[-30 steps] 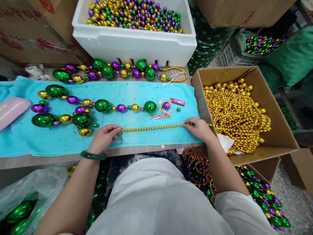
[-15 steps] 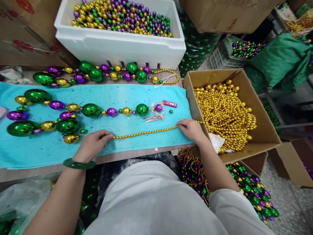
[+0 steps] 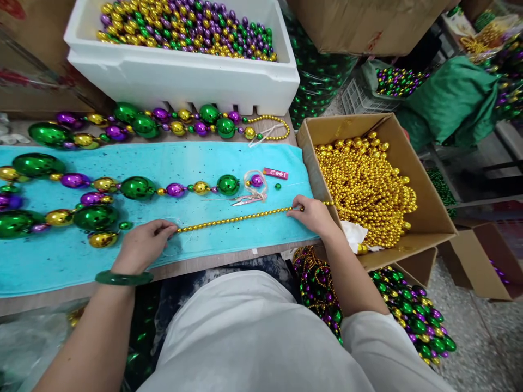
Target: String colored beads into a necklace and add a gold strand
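A strand of small gold beads (image 3: 235, 220) is stretched across the blue towel (image 3: 220, 245). My left hand (image 3: 143, 244), with a green bangle above the wrist, pinches its left end. Closed on the strand farther right is my right hand (image 3: 308, 214); from there the beads run on into the cardboard box (image 3: 305, 136). Above the strand lie thread snips (image 3: 249, 199), a loop of pale cord, one purple bead (image 3: 256, 180), a small green bead (image 3: 278, 186) and a pink lighter-like item (image 3: 275, 173). A chain of large green, purple and gold beads (image 3: 141, 187) lies left of these.
Behind the towel a second big-bead chain (image 3: 145, 126) lies before a white foam box (image 3: 183, 81) of loose beads. The cardboard box at right holds a heap of gold bead strands (image 3: 368, 190). More bead strands (image 3: 412, 310) are piled low at right, near the floor.
The camera view has shifted slightly, so most things sit farther left in the picture. Both hands still hold the gold strand, stretched much as before.
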`<state>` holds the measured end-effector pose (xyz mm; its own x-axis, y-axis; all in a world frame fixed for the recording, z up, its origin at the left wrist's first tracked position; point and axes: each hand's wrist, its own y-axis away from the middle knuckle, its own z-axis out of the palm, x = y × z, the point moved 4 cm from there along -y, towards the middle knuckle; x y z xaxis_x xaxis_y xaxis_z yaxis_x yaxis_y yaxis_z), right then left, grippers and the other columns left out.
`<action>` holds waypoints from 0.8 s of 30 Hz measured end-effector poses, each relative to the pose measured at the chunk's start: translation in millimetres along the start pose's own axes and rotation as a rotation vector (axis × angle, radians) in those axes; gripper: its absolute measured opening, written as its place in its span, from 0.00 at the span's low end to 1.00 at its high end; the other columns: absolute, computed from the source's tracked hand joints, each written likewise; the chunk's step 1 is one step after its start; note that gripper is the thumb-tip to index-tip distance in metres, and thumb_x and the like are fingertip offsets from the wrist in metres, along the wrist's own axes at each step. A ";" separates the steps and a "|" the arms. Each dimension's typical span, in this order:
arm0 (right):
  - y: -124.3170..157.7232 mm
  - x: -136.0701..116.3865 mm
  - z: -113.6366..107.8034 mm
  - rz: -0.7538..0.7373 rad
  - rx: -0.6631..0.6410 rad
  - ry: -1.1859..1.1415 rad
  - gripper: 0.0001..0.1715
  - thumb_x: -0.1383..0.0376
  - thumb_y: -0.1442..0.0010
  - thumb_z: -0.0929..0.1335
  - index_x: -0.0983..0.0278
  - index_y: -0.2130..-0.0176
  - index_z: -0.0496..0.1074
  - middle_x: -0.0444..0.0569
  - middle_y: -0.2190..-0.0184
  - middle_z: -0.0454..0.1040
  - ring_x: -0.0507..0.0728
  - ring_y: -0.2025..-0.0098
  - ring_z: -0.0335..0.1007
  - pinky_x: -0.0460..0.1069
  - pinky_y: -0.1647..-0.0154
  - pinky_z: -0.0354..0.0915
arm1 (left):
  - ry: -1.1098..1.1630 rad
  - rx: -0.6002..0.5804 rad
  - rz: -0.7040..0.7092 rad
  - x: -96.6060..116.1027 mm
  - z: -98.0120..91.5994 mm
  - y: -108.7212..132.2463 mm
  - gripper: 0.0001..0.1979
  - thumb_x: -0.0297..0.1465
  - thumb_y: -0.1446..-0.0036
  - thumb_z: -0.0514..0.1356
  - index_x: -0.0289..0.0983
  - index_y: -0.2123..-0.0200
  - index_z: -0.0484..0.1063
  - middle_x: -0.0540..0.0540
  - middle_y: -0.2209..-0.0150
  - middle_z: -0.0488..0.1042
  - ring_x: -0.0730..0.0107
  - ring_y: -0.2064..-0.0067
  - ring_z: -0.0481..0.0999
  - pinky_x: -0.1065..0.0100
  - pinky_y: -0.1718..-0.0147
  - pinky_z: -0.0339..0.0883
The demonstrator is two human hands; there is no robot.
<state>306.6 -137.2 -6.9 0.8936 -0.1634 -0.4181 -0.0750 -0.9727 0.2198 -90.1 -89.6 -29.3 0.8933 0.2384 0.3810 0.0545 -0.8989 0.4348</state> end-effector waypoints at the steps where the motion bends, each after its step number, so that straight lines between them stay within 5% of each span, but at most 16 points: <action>1: 0.5 -0.7 0.4 -0.023 -0.020 -0.006 0.11 0.57 0.47 0.71 0.62 0.66 0.73 0.46 0.69 0.76 0.56 0.68 0.70 0.47 0.68 0.61 | -0.065 0.027 0.035 2.4 -1.3 1.6 0.10 0.40 0.49 0.55 0.42 0.70 0.73 0.53 0.77 0.73 0.64 0.73 0.72 0.68 0.73 0.63; 6: 5.1 -4.2 1.7 -0.158 -0.152 -0.042 0.04 0.67 0.44 0.69 0.63 0.67 0.75 0.48 0.65 0.76 0.54 0.64 0.70 0.47 0.62 0.63 | -0.334 0.514 0.396 47.2 -19.0 25.5 0.18 0.37 0.43 0.52 0.34 0.59 0.75 0.35 0.58 0.74 0.48 0.56 0.71 0.52 0.55 0.62; 8: 7.4 -8.6 -0.7 -0.173 -0.154 -0.016 0.07 0.69 0.42 0.66 0.63 0.67 0.76 0.48 0.64 0.76 0.55 0.63 0.71 0.47 0.61 0.63 | -0.240 0.538 0.555 79.9 -12.8 35.9 0.19 0.37 0.41 0.50 0.33 0.55 0.75 0.34 0.54 0.73 0.48 0.52 0.69 0.51 0.50 0.59; 12: 13.0 -26.6 -6.5 -0.218 -0.115 0.053 0.07 0.66 0.40 0.66 0.62 0.66 0.76 0.48 0.65 0.77 0.55 0.64 0.71 0.47 0.64 0.62 | 0.209 0.063 0.835 158.5 37.4 44.7 0.20 0.38 0.39 0.49 0.36 0.51 0.72 0.40 0.53 0.75 0.59 0.50 0.71 0.58 0.47 0.60; 14: 15.9 -34.4 -8.4 -0.251 -0.099 0.095 0.07 0.65 0.40 0.66 0.62 0.65 0.75 0.48 0.66 0.77 0.55 0.64 0.71 0.47 0.65 0.61 | 0.390 -0.197 0.844 191.0 68.3 44.0 0.21 0.39 0.40 0.51 0.37 0.48 0.70 0.41 0.51 0.75 0.61 0.49 0.71 0.60 0.47 0.60; 17: 19.3 -36.4 -12.9 -0.273 -0.063 0.119 0.07 0.66 0.40 0.65 0.63 0.65 0.73 0.49 0.67 0.76 0.55 0.64 0.71 0.47 0.65 0.61 | 0.504 -0.504 0.761 218.3 104.3 40.0 0.19 0.41 0.41 0.51 0.35 0.58 0.75 0.45 0.67 0.77 0.67 0.64 0.73 0.66 0.61 0.65; 20: 21.3 -29.6 -18.4 -0.308 -0.076 0.017 0.08 0.65 0.39 0.64 0.62 0.66 0.73 0.48 0.68 0.76 0.55 0.65 0.71 0.47 0.64 0.62 | 0.535 -0.553 0.720 222.1 113.9 37.0 0.16 0.40 0.44 0.54 0.35 0.71 0.74 0.51 0.79 0.68 0.74 0.74 0.65 0.71 0.73 0.59; 24: 20.7 -16.6 -30.5 -0.294 -0.027 -0.197 0.09 0.62 0.40 0.65 0.61 0.68 0.73 0.45 0.70 0.76 0.54 0.68 0.71 0.48 0.66 0.64 | 0.671 -0.600 0.635 213.6 104.7 40.2 0.14 0.40 0.45 0.55 0.36 0.68 0.72 0.55 0.81 0.62 0.76 0.77 0.61 0.72 0.76 0.55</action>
<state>303.7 -149.6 31.5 0.7722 0.0918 -0.6287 0.1872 -0.9784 0.0871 149.6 -113.3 -15.9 0.2479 0.1114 0.9624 -0.7170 -0.6470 0.2596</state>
